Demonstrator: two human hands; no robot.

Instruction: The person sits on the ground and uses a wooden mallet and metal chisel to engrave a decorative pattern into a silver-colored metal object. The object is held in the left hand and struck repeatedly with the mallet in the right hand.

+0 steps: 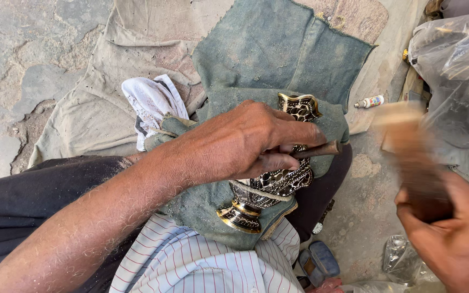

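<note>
Left hand (245,142): fingers curled closed around a thin dark metal chisel (317,150), knuckles up, resting on the vase. Chisel's long axis runs nearly level, left to right; its free end juts out past the fingers toward the right hand, its working end hidden under the palm.

Right hand (451,239): near the lower right corner of the view, well apart from the left, closed around the lower end of a brown wooden mallet (411,149). Mallet blurred; its length rises from the fist toward the upper left.

Vase (272,182): dark metal with pale inlaid patterning and brass-coloured rims, lying across the person's lap, bedded in a green-grey cloth (278,54). Long axis slants from flared foot at lower left to scalloped mouth at upper right.

White patterned cloth (150,103): just beside the green cloth's left edge.

Small tube (369,101): on the floor, right of the green cloth.

Clear plastic bags (454,59): upper right corner.
</note>
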